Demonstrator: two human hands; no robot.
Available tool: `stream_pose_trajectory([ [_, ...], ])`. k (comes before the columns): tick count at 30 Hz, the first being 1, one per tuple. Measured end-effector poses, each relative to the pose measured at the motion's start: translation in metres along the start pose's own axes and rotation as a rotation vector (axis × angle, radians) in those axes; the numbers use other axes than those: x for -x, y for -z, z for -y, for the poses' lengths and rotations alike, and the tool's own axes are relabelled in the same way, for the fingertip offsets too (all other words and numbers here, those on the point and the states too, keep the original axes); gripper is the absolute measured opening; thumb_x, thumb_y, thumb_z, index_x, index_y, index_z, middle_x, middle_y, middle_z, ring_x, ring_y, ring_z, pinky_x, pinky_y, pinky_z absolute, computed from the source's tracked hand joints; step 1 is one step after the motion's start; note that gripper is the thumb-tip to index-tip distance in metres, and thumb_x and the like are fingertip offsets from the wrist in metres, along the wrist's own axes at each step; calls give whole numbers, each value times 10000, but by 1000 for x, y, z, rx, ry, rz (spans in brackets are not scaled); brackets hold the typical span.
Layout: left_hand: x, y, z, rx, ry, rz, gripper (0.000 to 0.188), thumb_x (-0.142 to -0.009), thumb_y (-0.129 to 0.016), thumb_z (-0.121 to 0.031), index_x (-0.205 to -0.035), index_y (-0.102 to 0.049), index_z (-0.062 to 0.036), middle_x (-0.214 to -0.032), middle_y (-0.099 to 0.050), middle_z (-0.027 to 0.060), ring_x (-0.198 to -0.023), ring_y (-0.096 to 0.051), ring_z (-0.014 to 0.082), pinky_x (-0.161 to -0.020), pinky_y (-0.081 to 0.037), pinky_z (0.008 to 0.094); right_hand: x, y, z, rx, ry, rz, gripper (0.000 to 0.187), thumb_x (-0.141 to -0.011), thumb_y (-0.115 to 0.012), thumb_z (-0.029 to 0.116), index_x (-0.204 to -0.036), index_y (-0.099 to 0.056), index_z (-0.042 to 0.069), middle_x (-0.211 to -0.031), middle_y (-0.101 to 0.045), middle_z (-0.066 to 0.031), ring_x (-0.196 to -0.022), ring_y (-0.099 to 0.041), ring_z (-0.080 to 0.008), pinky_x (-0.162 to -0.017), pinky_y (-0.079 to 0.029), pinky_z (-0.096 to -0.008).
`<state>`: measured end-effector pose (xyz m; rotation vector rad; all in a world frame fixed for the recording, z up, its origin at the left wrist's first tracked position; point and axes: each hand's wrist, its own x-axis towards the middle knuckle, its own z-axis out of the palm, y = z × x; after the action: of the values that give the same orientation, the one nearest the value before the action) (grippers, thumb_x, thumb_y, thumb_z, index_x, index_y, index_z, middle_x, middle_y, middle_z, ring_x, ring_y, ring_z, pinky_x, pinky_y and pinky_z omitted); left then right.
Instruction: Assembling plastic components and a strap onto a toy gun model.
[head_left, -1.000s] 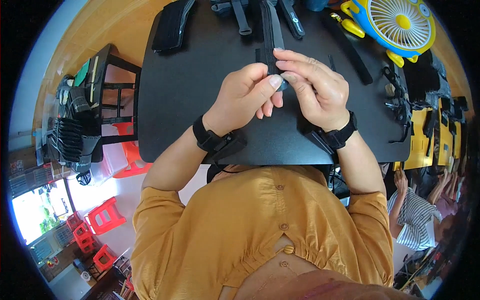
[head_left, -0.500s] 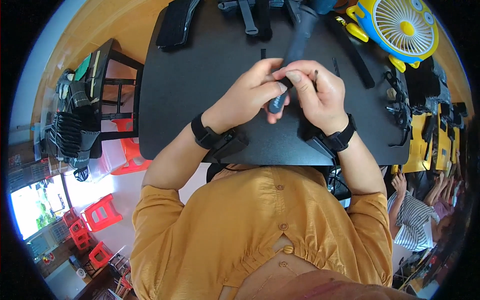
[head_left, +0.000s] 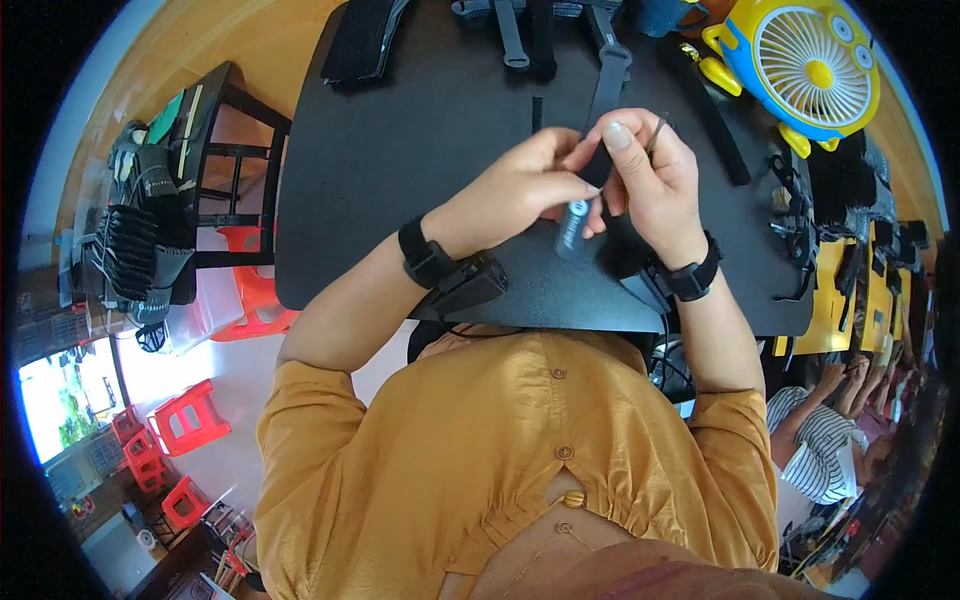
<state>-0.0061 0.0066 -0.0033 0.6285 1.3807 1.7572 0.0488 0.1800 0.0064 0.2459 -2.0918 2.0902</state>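
A dark grey strap point(head_left: 572, 232) with pale printing near its rounded lower end runs up between my hands toward the far side of the table. My left hand point(head_left: 510, 195) pinches it, thumb on top, with the lower end hanging below the fingers. Close beside it, my right hand point(head_left: 655, 185) has thumb and forefinger pressed together on a short black strip point(head_left: 602, 172) that lies against the strap. Something thin and dark sticks out behind the right hand's fingers; I cannot make out what it is. Both wrists wear black bands.
On the dark table point(head_left: 400, 170) are stacked black strips point(head_left: 365, 45), several grey straps point(head_left: 510, 40) and a blue mug point(head_left: 662, 15) at the far side. A yellow-blue fan point(head_left: 800, 70) and a long black strap point(head_left: 715, 120) lie right. Other people point(head_left: 815, 440) sit beyond.
Both hands have shifted slightly to the right. The strap's far end has come lower, its printed end has turned, and more of the black strip shows between the hands.
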Motion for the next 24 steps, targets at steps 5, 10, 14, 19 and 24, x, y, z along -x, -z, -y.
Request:
stream_pose_trajectory([
  [5,1,8,3,199,0,-41,320,-1005,-449,-138,-1308,-437,-35,-850,-593,64,-669,-608,124,-554,-517,253,-10,14,-10,137,305,194,544,-829,-782,211,-1314,-564,96,-1413,-534,-82,-777,-597,-62,-574,-432,-177],
  [10,4,3,4,7,-107,-173,295,-1034,-465,-196,-1291,-458,-50,-817,-563,25,-547,-514,76,-435,-379,188,-12,4,-8,427,359,147,508,-797,-799,150,-1273,-624,119,-1402,-551,-83,-903,-635,-108,-701,-500,-222],
  [14,3,-2,4,21,-54,-111,313,-1038,-476,-197,-1305,-445,-37,-782,-520,12,-529,-471,57,-439,-384,193,-6,10,-17,365,360,41,252,-858,-730,67,-1107,-704,43,-1184,-680,-101,-906,-679,-143,-778,-535,-257],
  [19,1,-11,1,2,-39,-42,288,-1032,-501,-205,-1225,-450,3,-759,-500,0,-522,-432,48,-446,-383,201,-5,13,2,-94,11,-189,116,-961,-640,154,-967,-669,42,-980,-732,-64,-562,-529,-24,-498,-414,-169],
  [24,6,-15,-4,-152,23,8,265,-1034,-497,-226,-1175,-460,-6,-772,-522,7,-544,-524,60,-472,-425,190,-19,37,7,-296,80,-434,162,-1005,-564,197,-998,-626,47,-1003,-722,-109,-463,-414,-31,-434,-338,-181],
])
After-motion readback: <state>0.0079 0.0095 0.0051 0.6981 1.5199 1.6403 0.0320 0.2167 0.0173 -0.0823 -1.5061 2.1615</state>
